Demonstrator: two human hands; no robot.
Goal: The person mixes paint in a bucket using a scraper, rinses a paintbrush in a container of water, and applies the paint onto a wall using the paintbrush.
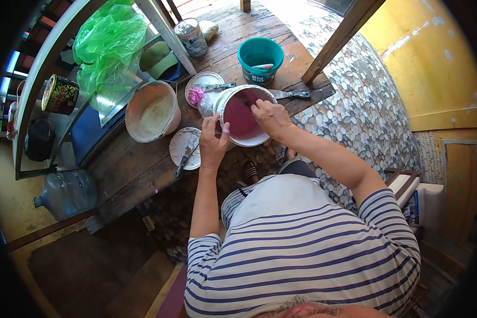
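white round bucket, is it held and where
The left hand holds the white round bucket, pink inside, by its left rim; the right hand's hold inside cannot be told.

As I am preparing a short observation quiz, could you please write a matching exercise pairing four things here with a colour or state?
Things
1. White tub
2. Large bottle
3. Crumpled plastic bag
4. Bucket nearest the bag

Colours and states
A. Bright green
B. Peach
C. Held at the rim by the left hand
D. Bluish, see-through

Pairs: 1-C, 2-D, 3-A, 4-B
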